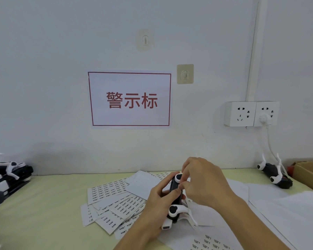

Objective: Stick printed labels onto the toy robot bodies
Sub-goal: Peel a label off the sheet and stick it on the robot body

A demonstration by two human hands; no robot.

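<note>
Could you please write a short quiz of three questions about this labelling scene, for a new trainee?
1. True or false: the left hand grips the held toy robot body.
2. What lies under both hands? A) label sheets B) a towel C) a keyboard
3. Fill in: another toy robot lies beside the ____ box at the table's right.

Key: 1 true; 2 A; 3 cardboard. The right hand pinches at the body's top.
</note>
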